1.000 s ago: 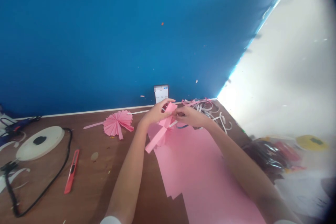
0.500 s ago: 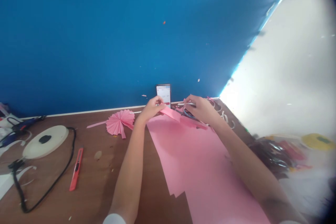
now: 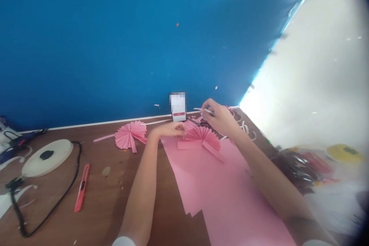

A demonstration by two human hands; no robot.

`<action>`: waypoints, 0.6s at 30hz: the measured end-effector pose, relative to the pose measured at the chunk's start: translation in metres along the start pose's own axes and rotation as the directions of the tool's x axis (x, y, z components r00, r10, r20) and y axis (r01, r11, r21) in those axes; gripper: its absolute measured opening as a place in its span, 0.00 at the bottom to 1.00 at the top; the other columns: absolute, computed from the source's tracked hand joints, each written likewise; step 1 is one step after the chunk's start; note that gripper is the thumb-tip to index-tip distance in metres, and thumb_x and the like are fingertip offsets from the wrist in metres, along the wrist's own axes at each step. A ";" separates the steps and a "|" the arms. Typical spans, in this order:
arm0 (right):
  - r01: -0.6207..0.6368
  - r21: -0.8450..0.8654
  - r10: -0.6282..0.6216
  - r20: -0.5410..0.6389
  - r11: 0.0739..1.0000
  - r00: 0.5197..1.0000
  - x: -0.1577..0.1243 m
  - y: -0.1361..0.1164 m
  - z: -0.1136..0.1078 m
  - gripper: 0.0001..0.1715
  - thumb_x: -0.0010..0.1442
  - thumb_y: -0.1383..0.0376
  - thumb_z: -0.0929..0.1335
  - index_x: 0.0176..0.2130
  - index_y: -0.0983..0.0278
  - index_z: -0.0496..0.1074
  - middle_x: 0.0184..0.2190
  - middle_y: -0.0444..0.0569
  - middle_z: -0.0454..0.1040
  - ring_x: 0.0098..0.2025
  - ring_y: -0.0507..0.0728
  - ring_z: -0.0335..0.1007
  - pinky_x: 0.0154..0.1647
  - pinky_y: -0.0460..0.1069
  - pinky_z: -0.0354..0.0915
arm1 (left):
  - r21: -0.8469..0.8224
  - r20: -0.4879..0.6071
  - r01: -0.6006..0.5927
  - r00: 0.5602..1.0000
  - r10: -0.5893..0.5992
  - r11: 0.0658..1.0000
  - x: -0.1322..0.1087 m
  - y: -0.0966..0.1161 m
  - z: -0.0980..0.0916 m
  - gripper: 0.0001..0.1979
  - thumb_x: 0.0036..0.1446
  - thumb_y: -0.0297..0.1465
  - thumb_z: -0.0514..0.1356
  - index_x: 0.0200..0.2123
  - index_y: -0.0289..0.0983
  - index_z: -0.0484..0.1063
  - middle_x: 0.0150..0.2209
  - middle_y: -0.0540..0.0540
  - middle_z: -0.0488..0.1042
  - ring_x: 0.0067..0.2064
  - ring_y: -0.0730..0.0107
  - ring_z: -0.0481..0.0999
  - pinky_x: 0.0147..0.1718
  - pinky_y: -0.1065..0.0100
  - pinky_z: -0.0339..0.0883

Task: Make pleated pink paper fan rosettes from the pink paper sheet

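Note:
A pleated pink paper fan (image 3: 204, 137) lies spread on a large pink paper sheet (image 3: 219, 184), with two flat strips sticking out from it. My left hand (image 3: 173, 128) is beside the fan's left edge, fingers curled; whether they pinch the paper is hidden. Above the fan's right side, my right hand (image 3: 216, 115) is closed on a thin white strip (image 3: 209, 112). Scissors (image 3: 198, 122) rest behind the fan, partly covered. To the left of my left hand sits a second pink pleated fan (image 3: 129, 136).
A phone (image 3: 178, 107) leans against the blue wall (image 3: 115, 46). On the left are a red box cutter (image 3: 82, 187), a pale roll (image 3: 48, 157) and a black cable (image 3: 65, 196). Curled white strips (image 3: 245, 127) lie at the back right, and plastic bags (image 3: 300, 167) farther right.
The narrow folded pink paper now lies spread into a fan. The scissors have left my right hand and lie on the table. My left hand has moved lower, and my right hand has risen slightly.

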State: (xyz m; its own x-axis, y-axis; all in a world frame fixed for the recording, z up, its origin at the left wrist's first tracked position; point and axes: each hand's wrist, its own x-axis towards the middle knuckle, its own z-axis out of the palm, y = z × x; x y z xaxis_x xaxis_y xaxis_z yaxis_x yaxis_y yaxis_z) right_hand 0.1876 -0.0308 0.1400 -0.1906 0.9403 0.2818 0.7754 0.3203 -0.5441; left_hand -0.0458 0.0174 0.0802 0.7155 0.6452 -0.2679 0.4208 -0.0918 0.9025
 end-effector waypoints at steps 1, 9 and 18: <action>0.011 -0.001 -0.011 0.042 1.000 0.999 0.000 0.000 0.002 0.09 0.60 0.63 0.58 0.41 0.61 0.63 0.20 0.41 0.66 0.21 0.52 0.57 0.26 0.47 0.46 | 0.018 -0.035 -0.007 0.999 0.007 1.000 0.001 0.001 0.000 0.16 0.49 0.39 0.63 0.39 0.35 0.69 0.34 0.43 0.75 0.35 0.68 0.74 0.35 0.67 0.65; 0.168 0.067 -0.178 0.177 0.983 0.968 -0.001 -0.002 0.021 0.07 0.61 0.63 0.58 0.38 0.60 0.62 0.27 0.43 0.68 0.25 0.51 0.59 0.27 0.46 0.47 | 0.047 -0.280 -0.277 0.918 0.279 0.960 0.006 0.024 0.008 0.17 0.53 0.42 0.60 0.41 0.37 0.70 0.39 0.45 0.72 0.37 0.71 0.70 0.37 0.68 0.63; 0.120 0.108 -0.141 0.214 0.987 0.967 0.001 0.006 0.023 0.12 0.62 0.62 0.57 0.44 0.60 0.64 0.29 0.45 0.71 0.27 0.53 0.62 0.29 0.46 0.52 | 0.153 -0.403 -0.259 0.865 0.300 0.954 0.005 0.028 0.008 0.15 0.55 0.42 0.56 0.30 0.34 0.71 0.29 0.48 0.72 0.32 0.72 0.68 0.33 0.70 0.60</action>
State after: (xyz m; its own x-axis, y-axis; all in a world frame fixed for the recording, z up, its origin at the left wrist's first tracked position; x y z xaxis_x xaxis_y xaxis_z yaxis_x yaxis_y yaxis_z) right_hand 0.1779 -0.0251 0.1192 -0.4220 0.8885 0.1801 0.6774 0.4411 -0.5887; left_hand -0.0259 0.0114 0.1017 0.5199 0.8362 0.1746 0.3014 -0.3708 0.8784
